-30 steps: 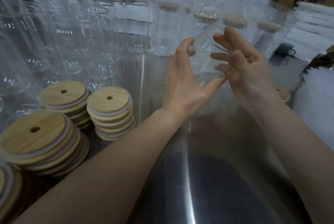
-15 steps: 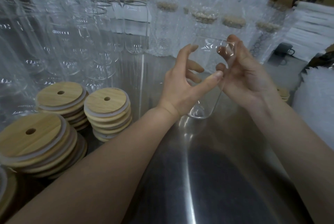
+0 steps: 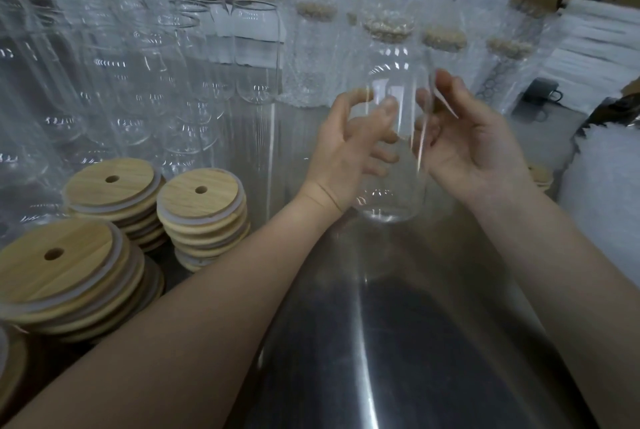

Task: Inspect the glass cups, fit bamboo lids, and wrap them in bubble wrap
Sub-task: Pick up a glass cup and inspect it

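Left hand (image 3: 346,151): thumb and fingers curled round the left wall of the glass cup (image 3: 393,193), gripping at mid-height. Right hand (image 3: 474,148): palm turned toward the camera, fingers curled against the cup's right wall, also holding it.

Glass cup: one, clear, tall, straight-sided, with no lid and no wrap. It is held roughly upright between both hands, raised above the steel table (image 3: 381,342), at one o'clock from the middle of the view. Step judged: inspection, with lid and wrap not yet done.

Handling, judged: stiff, smooth, probably slippery on bare skin, of moderate weight. It would break if knocked on steel or on other glass. It is best taken round the wall at mid-height, with the rim left free for the lid.

Around the cup:
- Bamboo lids, three stacks, each lid with a hole and a pale ring, at eight to nine o'clock. The nearest stack (image 3: 202,193) is near the left forearm.
- Bare glasses (image 3: 194,65), crowded, at ten o'clock.
- Wrapped cups (image 3: 311,48), lidded, in a row at twelve to one o'clock, close behind the held cup.
- Dark mug (image 3: 540,96) at two o'clock.
- White padded stock (image 3: 602,193) at three o'clock, possibly wrap; cannot tell.

In the way, judged: the bare glasses stand close behind the lids, so a reach there risks a knock.
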`<act>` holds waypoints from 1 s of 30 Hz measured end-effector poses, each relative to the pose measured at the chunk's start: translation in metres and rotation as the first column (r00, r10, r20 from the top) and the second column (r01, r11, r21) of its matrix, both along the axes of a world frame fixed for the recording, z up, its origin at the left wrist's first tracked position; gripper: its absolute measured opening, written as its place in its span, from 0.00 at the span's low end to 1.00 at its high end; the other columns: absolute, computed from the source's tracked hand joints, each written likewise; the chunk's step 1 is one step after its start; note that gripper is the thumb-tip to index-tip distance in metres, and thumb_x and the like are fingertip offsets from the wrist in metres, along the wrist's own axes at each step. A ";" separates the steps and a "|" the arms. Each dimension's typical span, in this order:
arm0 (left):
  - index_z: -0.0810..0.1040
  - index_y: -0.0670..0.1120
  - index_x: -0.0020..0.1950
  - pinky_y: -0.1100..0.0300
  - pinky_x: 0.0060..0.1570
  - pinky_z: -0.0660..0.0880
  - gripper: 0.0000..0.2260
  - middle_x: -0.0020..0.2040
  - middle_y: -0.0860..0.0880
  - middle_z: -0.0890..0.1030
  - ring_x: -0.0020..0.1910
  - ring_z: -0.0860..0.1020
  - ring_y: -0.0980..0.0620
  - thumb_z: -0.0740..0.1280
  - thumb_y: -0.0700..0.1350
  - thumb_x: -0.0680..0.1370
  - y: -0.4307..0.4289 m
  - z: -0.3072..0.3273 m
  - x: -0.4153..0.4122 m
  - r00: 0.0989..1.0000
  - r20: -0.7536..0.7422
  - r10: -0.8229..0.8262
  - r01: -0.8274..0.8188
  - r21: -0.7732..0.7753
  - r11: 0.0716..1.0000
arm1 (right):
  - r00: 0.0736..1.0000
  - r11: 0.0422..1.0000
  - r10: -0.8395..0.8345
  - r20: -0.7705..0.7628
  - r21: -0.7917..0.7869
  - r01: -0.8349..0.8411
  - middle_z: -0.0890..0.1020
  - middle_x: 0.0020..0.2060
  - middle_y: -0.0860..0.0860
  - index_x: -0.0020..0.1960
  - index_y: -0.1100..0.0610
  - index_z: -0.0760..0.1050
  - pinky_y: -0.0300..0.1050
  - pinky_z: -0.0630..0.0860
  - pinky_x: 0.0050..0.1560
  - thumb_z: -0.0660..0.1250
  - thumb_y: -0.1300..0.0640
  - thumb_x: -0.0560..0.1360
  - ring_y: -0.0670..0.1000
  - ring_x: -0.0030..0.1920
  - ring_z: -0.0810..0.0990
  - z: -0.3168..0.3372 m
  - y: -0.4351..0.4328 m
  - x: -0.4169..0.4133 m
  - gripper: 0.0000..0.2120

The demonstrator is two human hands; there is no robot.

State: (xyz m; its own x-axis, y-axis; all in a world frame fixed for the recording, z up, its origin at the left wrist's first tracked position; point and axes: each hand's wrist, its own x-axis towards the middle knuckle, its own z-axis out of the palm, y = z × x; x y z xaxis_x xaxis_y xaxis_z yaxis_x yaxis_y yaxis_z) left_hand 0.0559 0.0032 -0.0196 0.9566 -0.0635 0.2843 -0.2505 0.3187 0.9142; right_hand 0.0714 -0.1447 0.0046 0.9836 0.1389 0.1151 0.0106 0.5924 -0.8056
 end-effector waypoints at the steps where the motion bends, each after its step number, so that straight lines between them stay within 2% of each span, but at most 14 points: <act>1: 0.72 0.48 0.60 0.55 0.33 0.78 0.25 0.41 0.42 0.80 0.35 0.79 0.45 0.66 0.59 0.69 0.001 0.003 0.002 0.997 -0.080 -0.004 -0.002 -0.074 0.997 | 0.999 0.999 -0.028 0.040 -0.029 0.029 0.82 0.42 0.50 0.48 0.53 0.81 0.37 0.73 0.37 0.64 0.55 0.78 0.46 0.36 0.76 0.001 0.000 -0.002 0.07; 4: 0.73 0.46 0.63 0.53 0.35 0.80 0.28 0.40 0.44 0.83 0.37 0.83 0.45 0.65 0.65 0.73 0.004 0.007 0.006 0.964 -0.259 -0.066 -0.006 -0.270 0.963 | 0.960 0.941 -0.130 0.248 -0.275 0.199 0.82 0.46 0.52 0.51 0.56 0.80 0.42 0.74 0.39 0.64 0.55 0.78 0.49 0.39 0.78 0.001 0.009 -0.009 0.08; 6: 0.71 0.45 0.64 0.53 0.35 0.81 0.29 0.48 0.41 0.84 0.42 0.85 0.42 0.59 0.67 0.77 0.008 0.006 0.006 0.938 -0.313 -0.148 0.020 -0.378 0.926 | 0.888 0.817 -0.130 0.440 -0.460 0.348 0.80 0.49 0.52 0.52 0.54 0.80 0.44 0.75 0.41 0.65 0.54 0.75 0.48 0.42 0.77 -0.001 0.017 -0.015 0.08; 8: 0.66 0.42 0.70 0.51 0.37 0.82 0.34 0.57 0.37 0.80 0.47 0.85 0.39 0.57 0.68 0.77 0.010 0.005 0.005 0.913 -0.334 -0.233 0.043 -0.490 0.871 | 0.804 0.673 -0.026 0.594 -0.584 0.453 0.77 0.54 0.51 0.56 0.49 0.78 0.43 0.77 0.47 0.68 0.50 0.72 0.47 0.47 0.76 -0.002 0.024 -0.022 0.12; 11: 0.63 0.41 0.75 0.47 0.38 0.82 0.40 0.60 0.37 0.77 0.47 0.84 0.39 0.59 0.70 0.75 0.014 0.004 0.008 0.886 -0.340 -0.316 0.012 -0.665 0.747 | 0.714 0.496 0.157 0.682 -0.680 0.540 0.71 0.61 0.51 0.63 0.46 0.72 0.41 0.75 0.56 0.75 0.51 0.68 0.47 0.58 0.73 -0.004 0.028 -0.028 0.25; 13: 0.64 0.43 0.75 0.47 0.38 0.81 0.40 0.62 0.37 0.77 0.48 0.84 0.37 0.62 0.70 0.74 0.014 0.002 0.009 0.874 -0.345 -0.342 -0.012 -0.719 0.695 | 0.669 0.376 0.245 0.701 -0.705 0.601 0.70 0.64 0.51 0.67 0.47 0.68 0.47 0.73 0.61 0.77 0.52 0.65 0.50 0.63 0.71 -0.006 0.029 -0.030 0.33; 15: 0.63 0.46 0.75 0.47 0.38 0.81 0.40 0.63 0.37 0.77 0.51 0.83 0.36 0.63 0.71 0.73 0.013 0.001 0.009 0.864 -0.361 -0.353 -0.024 -0.728 0.685 | 0.621 0.310 0.281 0.732 -0.681 0.663 0.69 0.64 0.50 0.69 0.49 0.66 0.56 0.71 0.64 0.78 0.52 0.65 0.50 0.64 0.70 -0.007 0.030 -0.029 0.36; 16: 0.63 0.46 0.75 0.46 0.38 0.82 0.40 0.63 0.36 0.77 0.52 0.83 0.36 0.64 0.70 0.72 0.012 0.001 0.010 0.859 -0.364 -0.359 -0.025 -0.732 0.681 | 0.600 0.290 0.285 0.747 -0.664 0.689 0.70 0.63 0.50 0.69 0.51 0.67 0.55 0.70 0.64 0.79 0.52 0.65 0.48 0.63 0.70 -0.007 0.029 -0.028 0.36; 18: 0.64 0.46 0.74 0.44 0.40 0.82 0.39 0.64 0.37 0.77 0.52 0.83 0.35 0.65 0.70 0.72 0.010 0.001 0.011 0.851 -0.365 -0.377 -0.009 -0.728 0.685 | 0.582 0.265 0.276 0.765 -0.643 0.719 0.72 0.63 0.54 0.69 0.55 0.70 0.44 0.69 0.61 0.80 0.52 0.65 0.43 0.61 0.69 -0.007 0.027 -0.026 0.36; 20: 0.66 0.44 0.73 0.42 0.52 0.81 0.39 0.65 0.38 0.76 0.55 0.82 0.36 0.66 0.69 0.72 0.009 0.002 0.012 0.841 -0.361 -0.403 0.027 -0.716 0.698 | 0.585 0.251 0.240 0.775 -0.631 0.734 0.73 0.61 0.56 0.68 0.57 0.72 0.30 0.66 0.55 0.81 0.50 0.63 0.39 0.57 0.68 -0.008 0.028 -0.025 0.37; 22: 0.68 0.41 0.69 0.42 0.60 0.77 0.37 0.63 0.38 0.77 0.57 0.81 0.38 0.69 0.66 0.72 0.007 0.002 0.010 0.817 -0.341 -0.465 0.095 -0.716 0.692 | 0.590 0.231 0.178 0.787 -0.616 0.753 0.73 0.58 0.52 0.66 0.56 0.73 0.26 0.65 0.50 0.80 0.46 0.62 0.37 0.55 0.69 -0.008 0.028 -0.024 0.37; 25: 0.71 0.43 0.57 0.46 0.53 0.81 0.25 0.44 0.41 0.85 0.52 0.83 0.41 0.71 0.60 0.73 0.004 0.001 0.006 0.815 -0.308 -0.491 0.173 -0.680 0.713 | 0.600 0.228 0.073 0.796 -0.599 0.767 0.71 0.55 0.49 0.64 0.57 0.72 0.25 0.65 0.47 0.77 0.41 0.61 0.36 0.51 0.70 -0.009 0.027 -0.022 0.37; 28: 0.72 0.44 0.57 0.49 0.47 0.81 0.20 0.53 0.42 0.80 0.55 0.83 0.42 0.71 0.57 0.74 0.004 0.004 0.004 0.833 -0.318 -0.452 0.175 -0.625 0.761 | 0.588 0.216 0.017 0.809 -0.577 0.788 0.70 0.53 0.50 0.61 0.61 0.72 0.27 0.65 0.45 0.73 0.37 0.61 0.37 0.48 0.68 -0.013 0.028 -0.021 0.38; 30: 0.72 0.46 0.65 0.50 0.47 0.81 0.24 0.61 0.42 0.76 0.58 0.81 0.43 0.70 0.56 0.74 0.003 0.004 0.004 0.859 -0.315 -0.404 0.172 -0.566 0.806 | 0.588 0.238 -0.044 0.807 -0.564 0.791 0.71 0.52 0.51 0.58 0.62 0.71 0.29 0.64 0.44 0.71 0.37 0.63 0.40 0.45 0.68 -0.017 0.032 -0.020 0.35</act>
State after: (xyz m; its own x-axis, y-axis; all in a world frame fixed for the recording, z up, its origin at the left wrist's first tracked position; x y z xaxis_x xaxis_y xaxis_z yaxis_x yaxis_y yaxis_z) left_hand 0.0596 0.0058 -0.0161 0.9479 -0.3147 -0.0484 0.2805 0.7534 0.5948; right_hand 0.0510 -0.1128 -0.0120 0.6694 0.1015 0.7359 0.6094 -0.6415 -0.4658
